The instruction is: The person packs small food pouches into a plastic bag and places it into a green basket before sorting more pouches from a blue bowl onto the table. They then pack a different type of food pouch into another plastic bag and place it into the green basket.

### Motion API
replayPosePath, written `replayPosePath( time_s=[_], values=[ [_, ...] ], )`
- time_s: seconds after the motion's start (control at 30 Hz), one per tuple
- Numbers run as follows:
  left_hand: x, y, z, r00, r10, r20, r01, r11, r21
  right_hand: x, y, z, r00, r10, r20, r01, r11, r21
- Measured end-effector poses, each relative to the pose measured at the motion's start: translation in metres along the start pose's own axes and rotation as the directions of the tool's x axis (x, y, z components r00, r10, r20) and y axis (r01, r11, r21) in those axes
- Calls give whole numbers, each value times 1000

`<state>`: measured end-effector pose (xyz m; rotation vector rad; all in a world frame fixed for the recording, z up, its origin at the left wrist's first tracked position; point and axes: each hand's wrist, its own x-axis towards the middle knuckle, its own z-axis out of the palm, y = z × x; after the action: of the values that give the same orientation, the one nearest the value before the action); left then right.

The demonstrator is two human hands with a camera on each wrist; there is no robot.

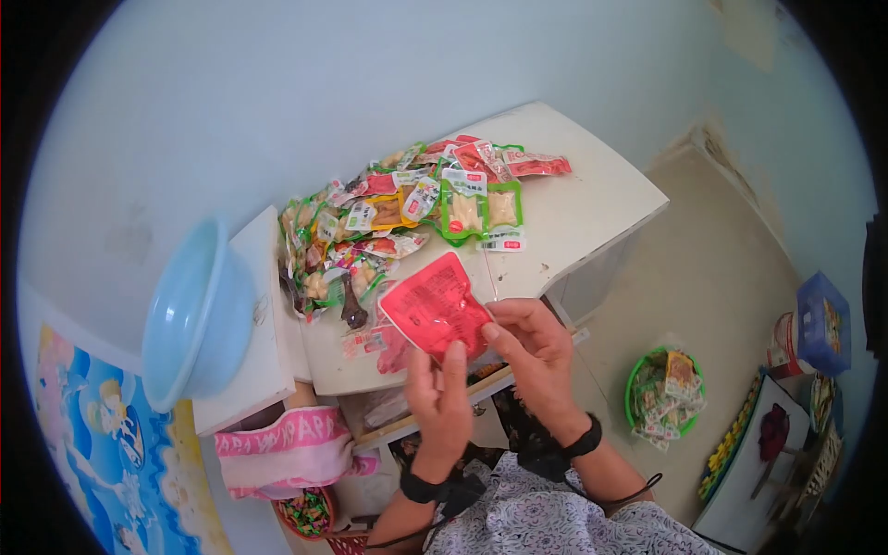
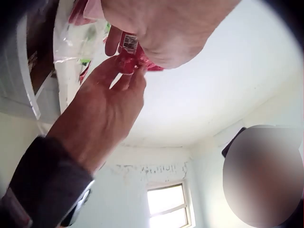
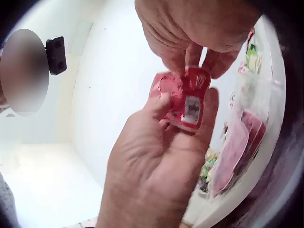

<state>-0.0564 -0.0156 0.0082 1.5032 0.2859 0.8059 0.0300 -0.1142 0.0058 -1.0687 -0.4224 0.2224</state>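
A red sealed packet (image 1: 435, 305) is held up above the table's front edge, between both hands. The left hand (image 1: 442, 407) pinches its lower edge, thumb on the near face. At its right corner the right hand (image 1: 536, 356) grips it between thumb and fingers. In the right wrist view the packet (image 3: 192, 80) shows a white barcode label, the left hand (image 3: 152, 161) below and the right hand (image 3: 199, 23) above. The left wrist view shows part of the packet (image 2: 127, 61) between the hands. Pink-red packets (image 1: 393, 354) lie beneath on the table.
A white table (image 1: 592, 185) carries a pile of mixed snack packets (image 1: 324, 240). To the left stands a blue basin (image 1: 199, 314), above a pink towel (image 1: 287, 453). On the floor at right is a green basket (image 1: 634, 384) of packets, near a blue box (image 1: 814, 333).
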Motion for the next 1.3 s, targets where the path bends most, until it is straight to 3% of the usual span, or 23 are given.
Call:
replayPosePath(
  time_s=[0.03, 0.07, 0.13, 0.17, 0.2, 0.23, 0.27, 0.33, 0.37, 0.47, 0.57, 0.67, 0.77, 0.97, 1.07, 1.17, 1.3],
  values=[
    [5, 18, 7, 999, -11, -49, 4, 991, -137, 1, -1, -7, 999, -11, 41, 13, 998, -54],
    [8, 17, -5, 994, -62, 94, 63, 998, -8, 4, -4, -13, 996, -19, 87, 28, 994, -105],
    [18, 18, -46, 917, -209, 339, 120, 957, 266, 10, -26, -22, 993, -60, 102, 77, 983, -170],
    [19, 40, -44, 874, -303, 380, 122, 893, 433, 13, -34, -27, 987, -69, 146, 94, 982, -165],
    [19, 42, -47, 856, -252, 451, 24, 891, 454, 15, -38, -37, 979, -80, 188, 111, 981, -161],
    [19, 43, -50, 827, -205, 524, -76, 882, 465, 15, -40, -57, 941, 10, 339, 117, 928, -353],
    [18, 43, -51, 786, -161, 597, -176, 867, 466, 14, -44, -62, 916, 120, 384, 50, 913, -405],
    [18, 39, -51, 726, -219, 651, -169, 861, 479, 11, -53, -68, 829, 336, 447, -67, 853, -518],
    [18, 36, -52, 698, -247, 672, -165, 858, 487, 8, -50, -71, 831, 353, 431, -134, 878, -460],
    [17, 24, -40, 797, -120, 592, -187, 883, 430, 5, -28, -87, 892, 171, 418, -80, 970, -228],
    [28, 17, -25, 939, 115, 325, -293, 762, 577, 7, -34, -99, 976, 159, 147, -142, 983, -119],
    [39, 17, -16, 913, 329, 240, -394, 562, 727, 20, -44, -110, 986, 121, -116, -143, 968, -205],
    [46, 9, 4, 852, 377, 363, -483, 299, 823, 26, -21, -118, 989, 44, -141, -68, 983, -170],
    [53, -23, 20, 884, 281, 373, -444, 253, 860, 20, 16, -92, 975, 156, -157, -155, 988, 23],
    [57, -30, 10, 913, 268, 309, -395, 383, 835, 22, 17, -91, 976, 179, -128, -176, 984, 35],
    [58, -20, 11, 957, 240, 160, -275, 590, 759, 27, 11, -87, 979, 195, -65, -194, 981, 25],
    [60, -14, 12, 964, 231, 134, -256, 655, 711, 37, 7, -72, 973, 231, 22, -232, 972, 44]
  ],
)
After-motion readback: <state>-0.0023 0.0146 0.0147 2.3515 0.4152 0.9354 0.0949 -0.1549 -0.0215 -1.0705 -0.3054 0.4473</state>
